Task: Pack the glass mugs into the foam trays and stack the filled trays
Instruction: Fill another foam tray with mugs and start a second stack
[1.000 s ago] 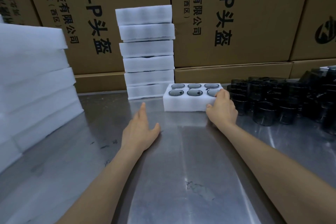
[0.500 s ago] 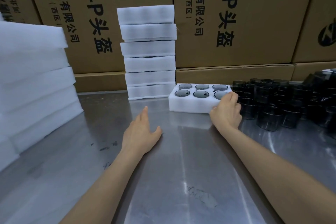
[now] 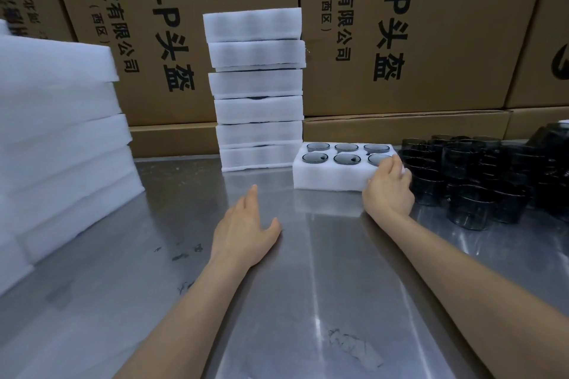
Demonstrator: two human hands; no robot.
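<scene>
A white foam tray lies on the steel table with several dark glass mugs set in its round holes. My right hand grips the tray's near right corner, fingers curled over the top edge. My left hand rests flat on the table, fingers straight, about a hand's width short of the tray's left end. A tall stack of filled foam trays stands just left of the tray, against the boxes. Loose dark glass mugs crowd the table right of the tray.
A big pile of foam sheets fills the left side. Cardboard boxes form a wall behind everything. The steel table stretches bare between my forearms, with a few scuffs.
The tray has shifted to the right in view, closer to the loose mugs, with my right hand staying on its corner. My left hand has hardly moved.
</scene>
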